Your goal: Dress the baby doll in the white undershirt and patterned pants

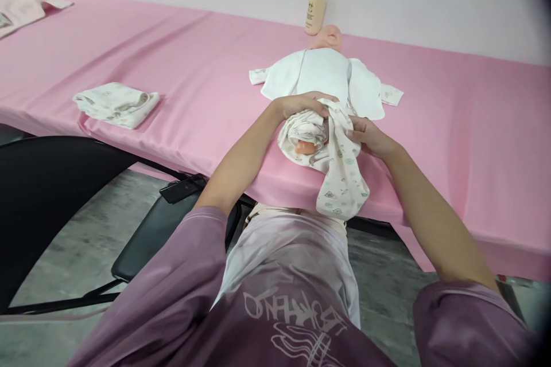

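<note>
A baby doll (331, 38) lies on its back, its head toward the wall. Its white jacket (284, 73) is spread apart at the front, with patterned cuffs at the ends of the sleeves. Patterned baby pants (342, 169) are around the doll's lower legs. One foot (305, 147) pokes out of a bunched pant leg, while the other leg of the pants drapes over the table edge. My left hand (306, 104) is closed on the bunched cloth from above. At the other side, my right hand (370, 135) pinches the pants' fabric between thumb and fingers.
A pump bottle (316, 6) stands behind the doll's head by the wall. Folded patterned cloth (116, 104) lies left on the pink-covered table (206, 86), and another cloth (26, 8) at the far left. A phone (183, 188) rests on a black chair (148, 235) below the edge.
</note>
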A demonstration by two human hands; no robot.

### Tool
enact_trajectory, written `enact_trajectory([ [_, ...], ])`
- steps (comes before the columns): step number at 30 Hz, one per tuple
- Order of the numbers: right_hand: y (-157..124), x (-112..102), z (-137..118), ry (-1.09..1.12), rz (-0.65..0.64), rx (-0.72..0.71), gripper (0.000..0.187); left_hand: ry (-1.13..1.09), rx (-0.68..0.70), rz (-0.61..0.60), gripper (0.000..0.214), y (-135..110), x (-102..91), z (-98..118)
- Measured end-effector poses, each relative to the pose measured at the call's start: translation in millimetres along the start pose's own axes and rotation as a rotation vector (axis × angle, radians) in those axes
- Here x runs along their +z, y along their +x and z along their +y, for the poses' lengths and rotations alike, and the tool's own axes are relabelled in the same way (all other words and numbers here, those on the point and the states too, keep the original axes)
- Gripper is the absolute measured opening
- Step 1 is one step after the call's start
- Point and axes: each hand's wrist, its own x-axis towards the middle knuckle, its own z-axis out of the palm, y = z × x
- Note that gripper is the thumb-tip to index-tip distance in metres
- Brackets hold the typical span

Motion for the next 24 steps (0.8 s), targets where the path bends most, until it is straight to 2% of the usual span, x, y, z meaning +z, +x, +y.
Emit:
enact_trajectory([
  [3, -1.6, -2.7, -2.8, -0.043, -0.038, 0.053, 0.060, -0.069, -0.001, -0.045, 0.054, -0.8, 1.2, 1.3],
  [7, -1.8, 3.3, -5.6, -0.020, 0.054, 0.022, 0.065, 0.037, 0.003, -0.079, 0.058, -1.0, 0.9, 4.5],
  [10, -1.2, 11.3, -7.7, 0.021, 0.159, -0.040, 0.074, 0.133, 0.038, 0.000, 0.064, 0.5, 0.1, 5.0],
  [12, -0.7, 15.0, -8.5, 0.018, 0.182, -0.054, 0.076, 0.158, 0.046, 0.044, 0.067, 1.3, 0.4, 5.3],
  [16, 0.1, 17.3, -8.5, 0.027, 0.171, -0.053, 0.078, 0.159, 0.037, -0.045, 0.064, 0.2, 3.4, 7.7],
  [20, 0.3, 13.9, -7.2, 0.033, 0.160, -0.029, 0.078, 0.068, 0.070, 0.061, 0.065, 0.1, 4.7, 7.0],
  [24, -1.7, 3.9, -3.8, 0.002, 0.086, 0.007, 0.069, 0.047, 0.053, 0.016, 0.057, 6.2, 0.4, 0.1],
])
